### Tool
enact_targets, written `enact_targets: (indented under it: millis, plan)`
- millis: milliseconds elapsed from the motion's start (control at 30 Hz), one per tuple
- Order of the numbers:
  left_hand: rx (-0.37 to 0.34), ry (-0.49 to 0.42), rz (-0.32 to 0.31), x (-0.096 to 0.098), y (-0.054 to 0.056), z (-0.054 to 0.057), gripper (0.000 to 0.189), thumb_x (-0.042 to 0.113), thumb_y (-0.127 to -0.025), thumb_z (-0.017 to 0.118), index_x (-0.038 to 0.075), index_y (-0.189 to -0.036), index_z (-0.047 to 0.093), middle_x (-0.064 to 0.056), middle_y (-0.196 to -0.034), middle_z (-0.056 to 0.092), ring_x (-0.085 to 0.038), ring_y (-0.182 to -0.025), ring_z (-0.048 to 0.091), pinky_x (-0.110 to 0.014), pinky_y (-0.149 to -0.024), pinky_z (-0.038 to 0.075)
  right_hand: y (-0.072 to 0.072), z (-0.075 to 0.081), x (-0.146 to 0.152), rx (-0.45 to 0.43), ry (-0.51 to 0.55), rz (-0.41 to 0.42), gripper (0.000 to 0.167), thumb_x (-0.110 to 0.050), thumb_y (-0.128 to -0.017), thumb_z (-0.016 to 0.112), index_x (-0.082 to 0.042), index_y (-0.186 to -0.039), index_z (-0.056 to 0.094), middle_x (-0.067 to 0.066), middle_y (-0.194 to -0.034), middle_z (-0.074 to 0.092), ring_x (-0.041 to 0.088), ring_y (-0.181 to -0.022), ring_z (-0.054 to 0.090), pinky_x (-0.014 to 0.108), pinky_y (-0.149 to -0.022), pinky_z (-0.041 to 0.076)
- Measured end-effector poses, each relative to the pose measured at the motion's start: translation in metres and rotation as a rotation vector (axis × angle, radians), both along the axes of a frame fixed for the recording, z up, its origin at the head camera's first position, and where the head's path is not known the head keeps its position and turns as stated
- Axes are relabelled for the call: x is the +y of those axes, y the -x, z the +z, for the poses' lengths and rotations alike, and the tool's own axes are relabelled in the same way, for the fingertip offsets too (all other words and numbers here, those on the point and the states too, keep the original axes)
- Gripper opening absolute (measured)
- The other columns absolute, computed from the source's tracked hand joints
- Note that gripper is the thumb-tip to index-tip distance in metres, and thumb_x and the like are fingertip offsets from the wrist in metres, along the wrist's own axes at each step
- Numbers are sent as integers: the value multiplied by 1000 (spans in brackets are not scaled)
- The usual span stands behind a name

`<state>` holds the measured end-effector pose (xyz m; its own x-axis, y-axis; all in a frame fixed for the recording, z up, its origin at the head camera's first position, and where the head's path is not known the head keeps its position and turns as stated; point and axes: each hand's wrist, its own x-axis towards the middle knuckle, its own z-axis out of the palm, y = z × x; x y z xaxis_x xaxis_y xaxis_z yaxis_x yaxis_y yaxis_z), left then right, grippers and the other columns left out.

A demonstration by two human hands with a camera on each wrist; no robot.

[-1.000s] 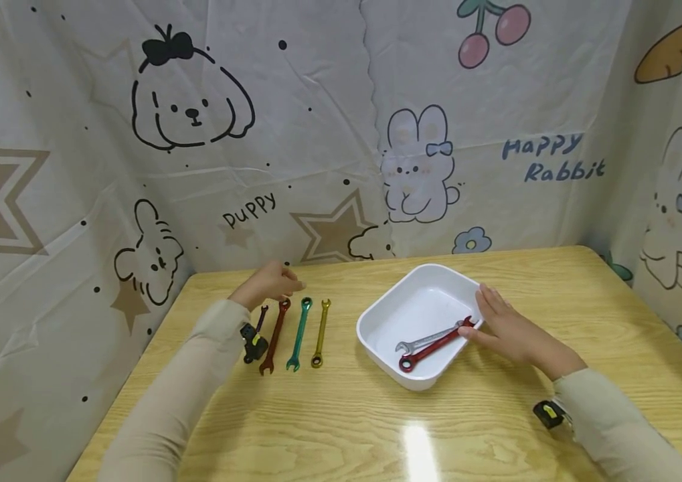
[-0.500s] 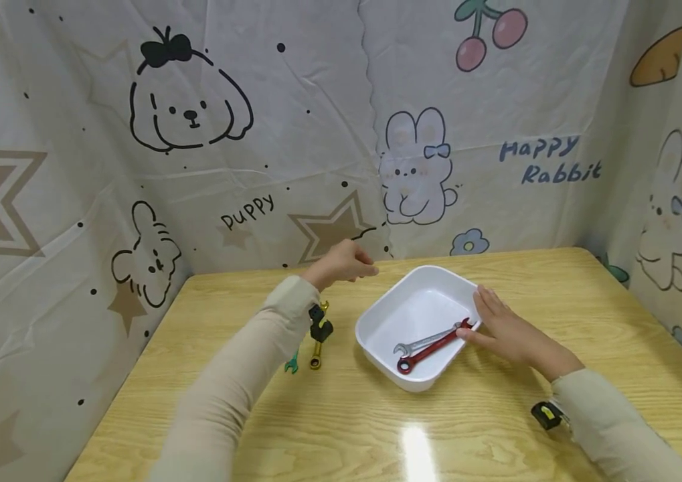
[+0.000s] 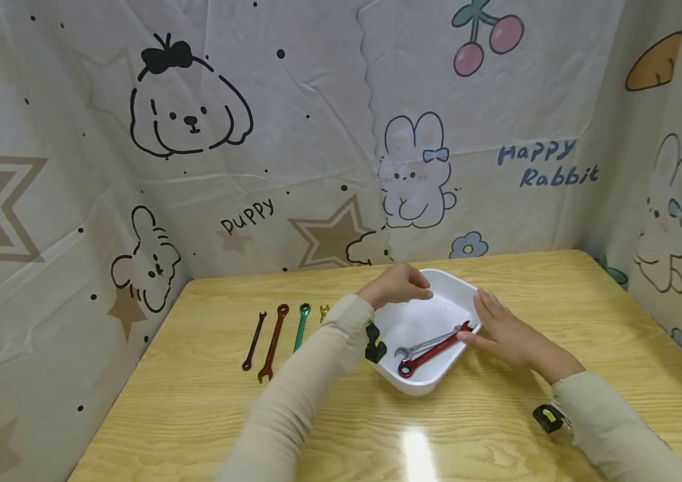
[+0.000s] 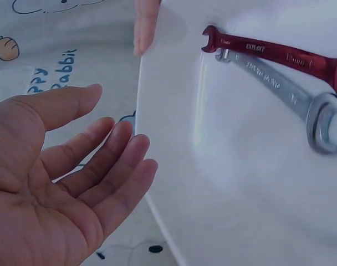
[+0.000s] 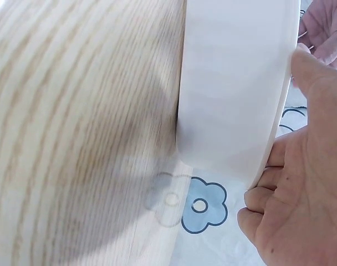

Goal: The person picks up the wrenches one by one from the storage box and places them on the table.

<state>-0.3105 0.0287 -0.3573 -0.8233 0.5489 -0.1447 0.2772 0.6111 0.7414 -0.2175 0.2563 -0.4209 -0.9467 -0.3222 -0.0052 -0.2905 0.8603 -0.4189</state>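
My left hand (image 3: 399, 284) hovers over the white plastic tub (image 3: 415, 387) near its far left rim. Seen from the left wrist, that hand's fingers are loosely bent, with nothing in the palm. My right hand (image 3: 506, 333) rests on the tub's right rim, fingers extended along it and thumb at the edge. Inside the tub lie a red combination wrench (image 3: 437, 350) and a silver wrench (image 4: 276, 83), the red one partly crossing the silver one. From the right wrist, the fingertips (image 5: 257, 199) are right at the rim.
Left of the tub, several wrenches lie in a row on the wooden table (image 3: 196, 402): a dark purple wrench (image 3: 253, 343), a brownish-red wrench (image 3: 275, 341), a green wrench (image 3: 301, 326) and a yellow wrench (image 3: 324, 312). My left sleeve partly hides the last two. A printed curtain (image 3: 316, 87) hangs behind.
My left hand has moved right, from above the row of wrenches to over the tub, uncovering the dark purple and brownish-red wrenches. My right hand has stayed at the rim.
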Motion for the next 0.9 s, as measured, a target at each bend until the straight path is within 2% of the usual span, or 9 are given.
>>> enact_targets:
  millis: [267, 433, 533, 733, 800, 900]
  plan:
    - [47, 38, 15, 25, -1, -18, 21, 17, -86, 72, 4, -103, 70, -5, -97, 70, -9, -82, 59, -19, -69, 48, 1, -1, 1, 6, -3, 7, 95, -57, -93, 50, 13, -147, 13, 32, -155, 2, 52, -139, 7, 65, -109, 15]
    - [94, 96, 50, 32, 1, -28, 20, 17, -84, 74, 4, -99, 72, -4, -92, 71, -7, -75, 56, -16, -65, 45, 0, 0, 1, 7, -3, 6, 96, -57, -93, 50, 13, -147, 13, 32, -155, 2, 52, -139, 7, 65, -109, 15]
    - [98, 144, 42, 33, -1, -36, 20, 18, -83, 75, 5, -99, 73, -3, -90, 71, -6, -72, 55, -15, -64, 44, -1, 0, 1, 9, -4, 6, 96, -57, -93, 50, 13, -147, 13, 32, -155, 3, 52, -139, 7, 65, -109, 15]
    - [78, 173, 55, 35, -5, -47, 20, 18, -82, 76, 7, -99, 73, 0, -83, 69, -5, -69, 53, -14, -62, 42, -1, 0, 1, 19, 0, 11, 95, -56, -93, 51, 14, -146, 14, 32, -154, 4, 52, -139, 8, 65, -109, 15]
    - [43, 177, 63, 37, -6, -49, 20, 18, -82, 76, 7, -98, 73, 0, -80, 69, -7, -68, 54, -16, -61, 43, 0, 0, 1, 17, 0, 11, 95, -56, -93, 51, 14, -146, 14, 32, -154, 4, 52, -139, 8, 65, -109, 15]
    - [-32, 227, 59, 38, -8, -50, 21, 19, -82, 76, 8, -99, 71, 0, -77, 68, -10, -70, 59, -19, -63, 48, -1, 1, 0, 8, 1, 7, 96, -57, -93, 50, 13, -146, 13, 32, -154, 3, 52, -139, 7, 65, -109, 15]
